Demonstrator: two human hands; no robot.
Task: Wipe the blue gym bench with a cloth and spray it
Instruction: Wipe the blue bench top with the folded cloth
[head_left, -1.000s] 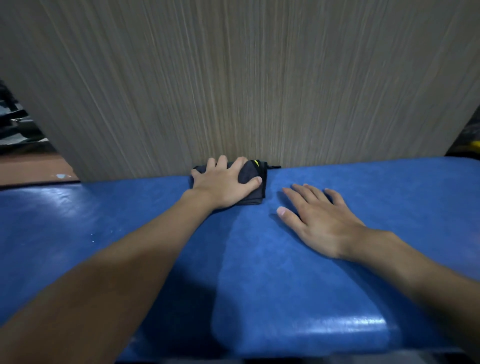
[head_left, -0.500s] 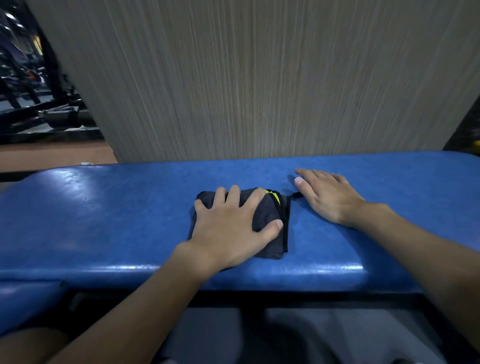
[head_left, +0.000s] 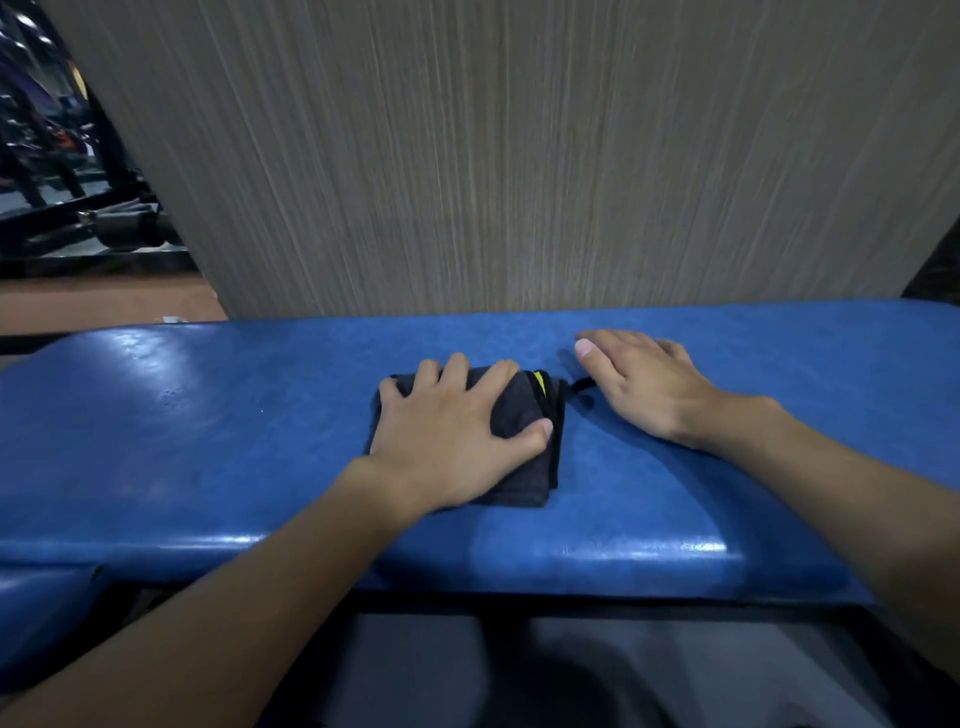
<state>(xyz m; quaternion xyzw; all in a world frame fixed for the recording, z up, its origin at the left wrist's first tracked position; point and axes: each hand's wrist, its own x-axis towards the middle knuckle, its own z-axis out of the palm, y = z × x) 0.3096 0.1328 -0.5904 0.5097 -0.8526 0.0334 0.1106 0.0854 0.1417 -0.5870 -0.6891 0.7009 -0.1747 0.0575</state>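
Head: left hand (head_left: 447, 441) flat on folded dark cloth (head_left: 522, 462); right hand (head_left: 649, 387) flat on bench (head_left: 208, 415).

Place: a gym.
Seat: a blue padded bench (head_left: 208, 415) with a shiny vinyl cover.
Equipment: black metal frames (head_left: 111, 156) at the far left, blurred.
Floor: reddish-brown floor (head_left: 104, 304) behind the bench.

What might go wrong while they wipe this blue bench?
The folded cloth under the left hand sits close to the front edge of the bench, so a long pull might drag it off. Its black loop lies by the right hand and may snag there.
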